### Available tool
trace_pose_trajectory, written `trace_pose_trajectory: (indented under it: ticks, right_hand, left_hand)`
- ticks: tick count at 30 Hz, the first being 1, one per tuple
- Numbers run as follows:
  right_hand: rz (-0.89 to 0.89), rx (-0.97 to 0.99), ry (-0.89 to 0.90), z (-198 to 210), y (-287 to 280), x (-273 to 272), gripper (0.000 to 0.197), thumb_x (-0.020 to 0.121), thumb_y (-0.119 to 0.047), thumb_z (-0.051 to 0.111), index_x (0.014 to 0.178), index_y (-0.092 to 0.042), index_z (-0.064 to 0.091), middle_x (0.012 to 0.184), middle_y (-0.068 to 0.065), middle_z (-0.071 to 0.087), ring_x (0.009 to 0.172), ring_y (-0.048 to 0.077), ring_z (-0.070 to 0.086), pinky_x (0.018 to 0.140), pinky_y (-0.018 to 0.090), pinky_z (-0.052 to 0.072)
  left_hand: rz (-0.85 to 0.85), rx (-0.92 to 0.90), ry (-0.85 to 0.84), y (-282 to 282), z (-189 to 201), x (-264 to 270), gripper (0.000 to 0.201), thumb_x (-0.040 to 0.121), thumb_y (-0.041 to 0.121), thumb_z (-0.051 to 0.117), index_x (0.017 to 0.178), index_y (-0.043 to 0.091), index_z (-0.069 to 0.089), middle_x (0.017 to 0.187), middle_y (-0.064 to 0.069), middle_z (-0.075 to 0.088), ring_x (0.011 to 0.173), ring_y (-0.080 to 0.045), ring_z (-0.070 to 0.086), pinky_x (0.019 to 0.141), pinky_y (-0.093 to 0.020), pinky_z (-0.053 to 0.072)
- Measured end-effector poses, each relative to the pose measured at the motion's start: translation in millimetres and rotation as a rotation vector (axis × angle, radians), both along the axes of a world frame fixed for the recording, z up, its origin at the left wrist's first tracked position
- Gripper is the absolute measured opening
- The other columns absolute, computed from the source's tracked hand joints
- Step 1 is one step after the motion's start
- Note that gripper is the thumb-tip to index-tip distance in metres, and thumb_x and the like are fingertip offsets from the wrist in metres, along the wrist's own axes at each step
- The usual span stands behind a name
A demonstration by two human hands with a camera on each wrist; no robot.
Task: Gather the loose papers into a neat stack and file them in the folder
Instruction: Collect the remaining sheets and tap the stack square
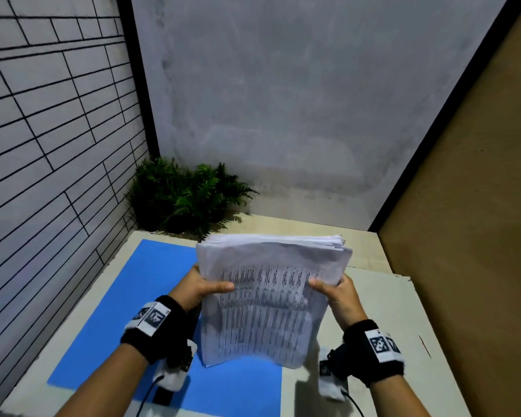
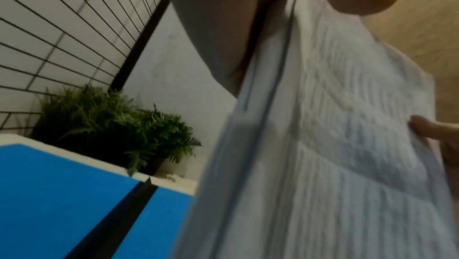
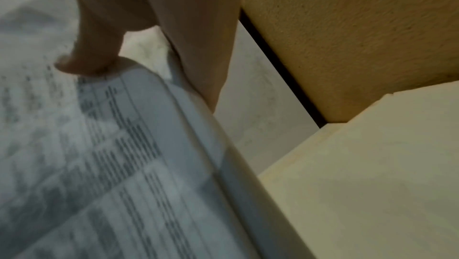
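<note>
Above the table's (image 1: 373, 311) near middle, left hand (image 1: 197, 288) and right hand (image 1: 339, 293) each grip the upright paper stack (image 1: 268, 299), squaring it; next: lay it into the blue folder (image 1: 127, 311).

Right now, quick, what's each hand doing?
Left hand: grips the left edge of the paper stack.
Right hand: grips the stack's right edge.

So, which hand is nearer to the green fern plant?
Left. The left hand grips the printed paper stack on the side toward the plant; the right hand grips its far side.
</note>
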State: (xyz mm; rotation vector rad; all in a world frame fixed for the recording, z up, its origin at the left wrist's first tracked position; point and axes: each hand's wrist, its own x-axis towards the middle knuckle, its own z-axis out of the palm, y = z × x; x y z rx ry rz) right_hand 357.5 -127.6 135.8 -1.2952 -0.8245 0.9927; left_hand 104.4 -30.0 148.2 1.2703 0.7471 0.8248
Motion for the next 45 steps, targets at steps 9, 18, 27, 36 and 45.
trace_pose_trajectory:
  ticks: [9,18,27,36,45]
  right_hand:
    - [0.092,0.085,0.058,6,-5,1,0.039,0.054,-0.010,0.075,0.092,-0.014,0.069,0.089,0.002,0.076,0.085,0.021,0.070,0.080,0.035,0.057]
    - [0.016,0.225,0.003,40,8,-3,0.026,0.048,-0.016,0.077,0.073,-0.017,0.069,0.066,-0.008,0.073,0.064,0.006,0.067,0.060,0.019,0.055]
    - [0.075,0.155,-0.037,24,7,-8,0.093,0.040,-0.033,0.082,0.123,-0.009,0.049,0.108,0.005,0.066,0.091,0.011,0.067,0.077,0.024,0.056]
    - [-0.075,0.229,-0.082,52,16,-21,0.063,0.032,-0.052,0.088,0.078,-0.015,0.066,0.067,-0.005,0.072,0.063,0.010,0.066,0.066,0.025,0.056]
    - [-0.007,0.178,-0.059,36,1,-11,0.100,0.033,-0.053,0.086,0.121,-0.027,0.046,0.117,0.003,0.057,0.094,-0.002,0.065,0.077,0.016,0.053]
  left_hand:
    - [-0.037,-0.012,0.002,-7,3,11,0.096,0.009,0.049,0.088,0.096,0.024,0.056,0.086,0.006,0.072,0.080,-0.001,0.066,0.065,-0.011,0.052]
    - [0.100,0.003,-0.010,8,15,1,0.090,0.004,0.052,0.086,0.082,0.017,0.060,0.063,0.014,0.073,0.063,0.002,0.067,0.057,-0.014,0.054]
    - [0.030,-0.023,0.004,4,-2,1,0.093,0.011,0.048,0.088,0.095,0.020,0.059,0.079,0.007,0.074,0.079,-0.004,0.068,0.070,-0.016,0.055]
    - [0.170,0.033,-0.034,10,14,7,0.088,0.007,0.054,0.085,0.084,0.019,0.061,0.067,0.014,0.074,0.066,0.002,0.067,0.058,-0.014,0.054]
    - [0.059,0.000,0.003,6,-2,1,0.089,0.010,0.051,0.088,0.088,0.017,0.062,0.071,0.013,0.074,0.071,0.000,0.068,0.063,-0.015,0.055]
